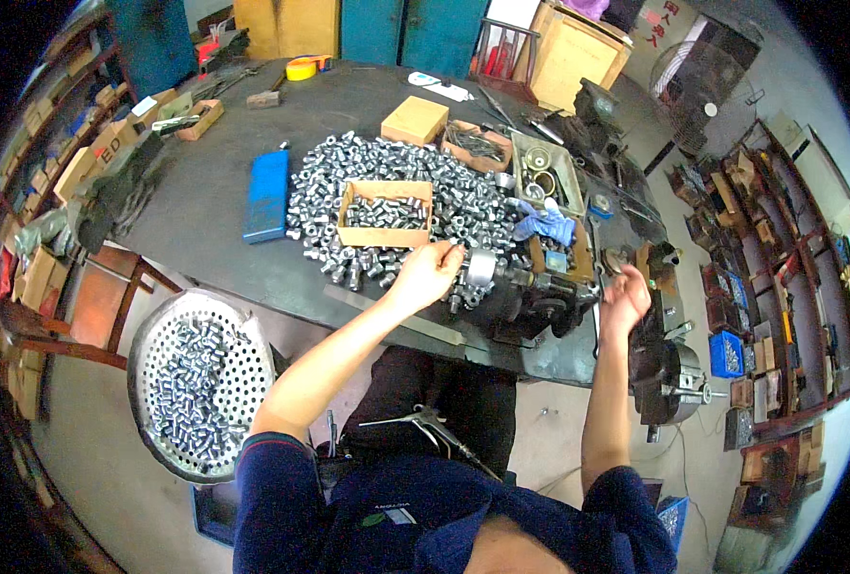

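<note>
My left hand (429,276) is closed in a pinch at the left face of a silver round chuck (481,268). Whatever sits between its fingertips is too small to make out. The chuck belongs to a dark bench machine (546,304) at the table's near edge. On the machine's right side, my right hand (627,300) is raised with curled fingers, close to a dark round part (616,260); its grip is blurred. Behind my left hand lies a wide heap of shiny metal fittings (334,177). An open cardboard box (384,235) holding more fittings rests among them.
A blue flat case (267,196) borders the heap. Right of it are a tray of metal rings (578,184) and a blue glove (545,223). A perforated metal basin (243,383) with fittings stands at my left. An air gun (435,426) lies near my lap; another machine (672,383) stands right.
</note>
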`<state>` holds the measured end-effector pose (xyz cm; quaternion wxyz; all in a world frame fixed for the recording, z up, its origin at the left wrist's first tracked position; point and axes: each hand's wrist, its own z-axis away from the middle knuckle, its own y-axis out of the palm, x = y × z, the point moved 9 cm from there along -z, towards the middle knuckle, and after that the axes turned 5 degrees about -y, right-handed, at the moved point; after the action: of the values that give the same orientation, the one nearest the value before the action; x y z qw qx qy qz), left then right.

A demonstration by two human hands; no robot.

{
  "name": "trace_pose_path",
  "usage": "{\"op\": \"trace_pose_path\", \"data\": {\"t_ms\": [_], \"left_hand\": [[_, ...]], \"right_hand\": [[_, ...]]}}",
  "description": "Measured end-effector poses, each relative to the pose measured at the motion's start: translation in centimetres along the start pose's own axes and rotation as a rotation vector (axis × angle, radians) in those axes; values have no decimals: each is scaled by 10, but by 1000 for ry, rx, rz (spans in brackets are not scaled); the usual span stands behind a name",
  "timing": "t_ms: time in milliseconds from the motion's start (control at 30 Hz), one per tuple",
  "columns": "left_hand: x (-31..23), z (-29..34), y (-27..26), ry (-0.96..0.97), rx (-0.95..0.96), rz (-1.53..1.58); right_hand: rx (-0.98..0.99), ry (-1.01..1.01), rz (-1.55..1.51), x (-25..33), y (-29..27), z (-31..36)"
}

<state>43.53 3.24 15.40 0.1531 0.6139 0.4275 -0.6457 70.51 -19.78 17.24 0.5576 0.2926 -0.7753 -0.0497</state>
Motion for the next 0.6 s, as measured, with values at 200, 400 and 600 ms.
{"op": "trace_pose_path", "data": {"t_ms": [200, 400, 600], "left_hand": [[8, -6, -5, 132, -5, -21], [-3, -44, -53, 229, -349, -404], [9, -50, -89, 289, -357, -572]], "right_hand": [[-19, 193, -46, -22, -67, 71], [-254, 240, 339, -109, -84, 15], [-22, -8, 175, -45, -19, -34]]}}
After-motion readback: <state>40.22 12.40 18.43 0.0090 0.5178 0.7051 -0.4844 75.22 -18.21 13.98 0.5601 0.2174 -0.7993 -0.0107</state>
